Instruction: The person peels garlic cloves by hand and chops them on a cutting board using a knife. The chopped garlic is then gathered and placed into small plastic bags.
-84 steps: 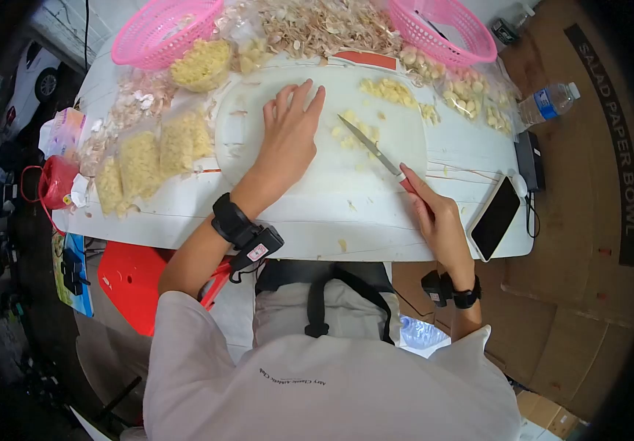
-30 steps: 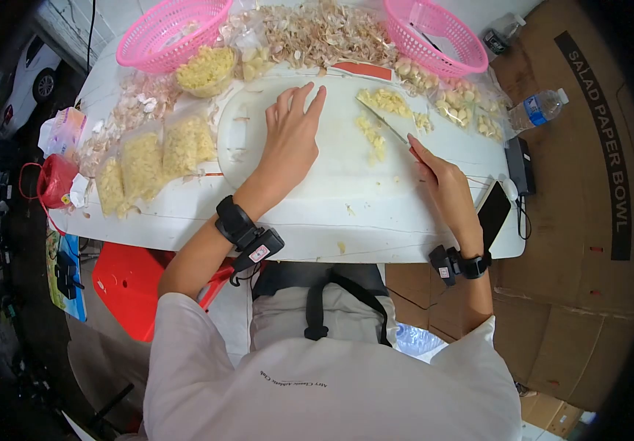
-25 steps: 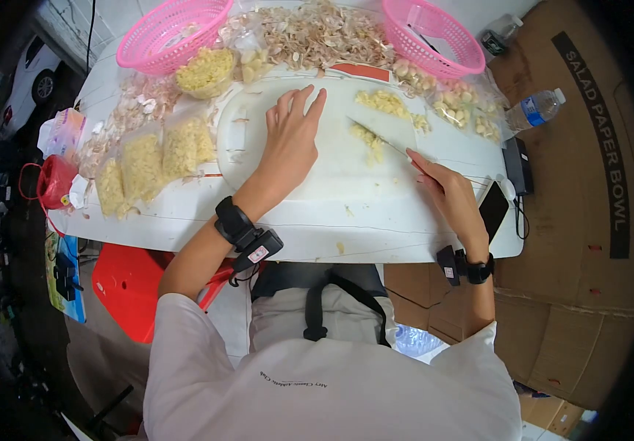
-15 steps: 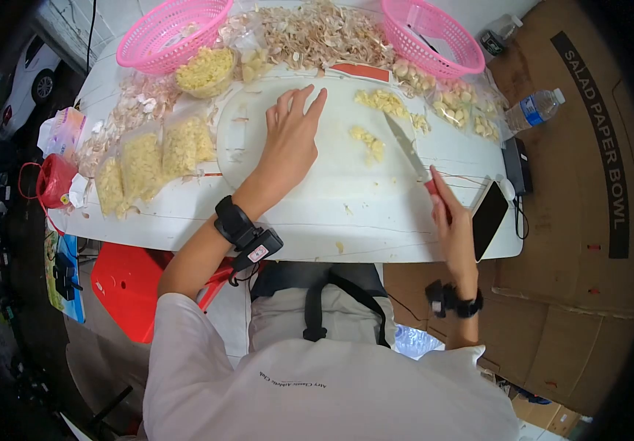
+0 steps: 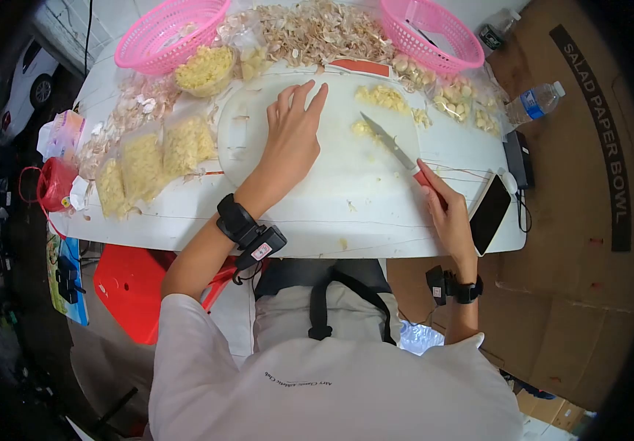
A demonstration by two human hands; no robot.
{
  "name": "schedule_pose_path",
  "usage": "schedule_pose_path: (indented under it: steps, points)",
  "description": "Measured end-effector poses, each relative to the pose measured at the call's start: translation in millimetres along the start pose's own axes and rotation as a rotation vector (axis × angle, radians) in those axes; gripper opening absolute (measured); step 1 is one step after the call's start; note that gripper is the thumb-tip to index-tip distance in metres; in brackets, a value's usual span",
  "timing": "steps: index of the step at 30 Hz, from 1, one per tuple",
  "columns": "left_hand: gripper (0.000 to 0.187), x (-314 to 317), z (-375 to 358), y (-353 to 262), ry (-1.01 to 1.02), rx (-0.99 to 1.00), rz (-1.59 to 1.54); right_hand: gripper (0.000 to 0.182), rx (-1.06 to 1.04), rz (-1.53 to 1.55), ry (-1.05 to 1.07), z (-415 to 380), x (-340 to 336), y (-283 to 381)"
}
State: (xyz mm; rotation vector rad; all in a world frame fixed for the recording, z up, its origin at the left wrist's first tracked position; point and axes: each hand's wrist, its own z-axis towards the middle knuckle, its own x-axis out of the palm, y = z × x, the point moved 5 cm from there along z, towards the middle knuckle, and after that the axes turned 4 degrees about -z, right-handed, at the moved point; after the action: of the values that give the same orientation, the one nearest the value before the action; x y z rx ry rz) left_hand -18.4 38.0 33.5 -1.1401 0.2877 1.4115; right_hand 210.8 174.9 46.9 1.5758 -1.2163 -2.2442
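Observation:
My left hand (image 5: 293, 136) rests on the round white cutting board (image 5: 346, 173), fingers stretched out and a little apart, with nothing in it. On the right, my right hand (image 5: 445, 213) is wrapped round the red handle of a knife (image 5: 394, 149). Its blade points up and to the left across the board, the tip overlapping a small heap of chopped garlic (image 5: 363, 130). Just beyond lies a larger pile of garlic pieces (image 5: 384, 98).
Bags of chopped garlic (image 5: 140, 165) and a full bowl (image 5: 205, 71) stand left. Garlic skins (image 5: 317, 33) cover the back between two pink baskets (image 5: 173, 33). Bagged cloves (image 5: 455, 103), a water bottle (image 5: 536, 105) and a phone (image 5: 490, 214) are on the right.
The knife has moved left, its blade swinging flatter over the small garlic heap, which now looks more gathered. My right hand shifted slightly left; my left hand stays in place.

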Motion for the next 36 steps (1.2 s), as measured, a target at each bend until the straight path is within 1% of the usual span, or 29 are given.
schedule_pose_path:
  steps: [2, 5, 9, 14, 17, 20, 23, 24, 25, 27, 30, 33, 36]
  points:
    - [0.070, 1.2, 0.7, 0.2, 0.011, -0.012, 0.008, 0.040, 0.092, 0.047, -0.016, 1.4, 2.0, 9.3]
    - [0.070, 3.3, 0.5, 1.5, 0.006, -0.012, 0.009, 0.040, 0.064, 0.052, -0.040, 2.5, 14.5, 29.8]
    - [0.070, 1.8, 0.6, 0.3, 0.001, -0.009, 0.009, 0.040, 0.020, -0.020, -0.061, 5.2, 35.4, 42.2]
    - [0.071, 0.7, 1.5, -0.4, 0.018, -0.027, -0.001, 0.041, 0.082, 0.055, -0.044, -10.7, 28.4, 37.0]
    - [0.070, 0.9, 0.4, -0.9, 0.003, -0.004, -0.010, 0.042, 0.112, 0.116, 0.023, -21.0, 11.9, 17.8]
    - [0.070, 1.9, 0.7, -0.9, 0.001, -0.006, -0.004, 0.043, 0.171, 0.124, 0.184, -24.9, 4.5, -9.9]
    - [0.070, 2.1, 0.8, -0.5, 0.014, -0.017, -0.004, 0.042, 0.163, 0.106, 0.179, -16.0, -0.5, -19.1]
    - [0.070, 2.0, 1.0, 0.1, 0.012, -0.016, -0.002, 0.040, 0.222, 0.077, 0.212, -11.9, -3.2, -16.4]
    - [0.070, 2.7, 0.7, 0.7, 0.016, -0.015, -0.001, 0.040, 0.221, 0.078, 0.211, -7.4, -2.1, -15.0]
    - [0.070, 3.5, 0.7, 0.6, 0.019, -0.010, -0.002, 0.038, 0.190, 0.045, 0.103, 1.0, -5.2, -10.6]
    - [0.070, 2.8, 0.8, 0.9, 0.018, -0.009, 0.000, 0.036, 0.151, 0.034, 0.054, 8.4, -4.2, -8.8]
    - [0.070, 2.5, 0.9, 1.0, 0.022, -0.013, -0.002, 0.036, 0.177, 0.086, 0.015, 11.1, 0.0, -5.7]
    - [0.070, 2.2, 0.3, -0.1, 0.019, -0.010, -0.014, 0.037, 0.156, 0.108, -0.010, 14.6, 10.1, 11.7]
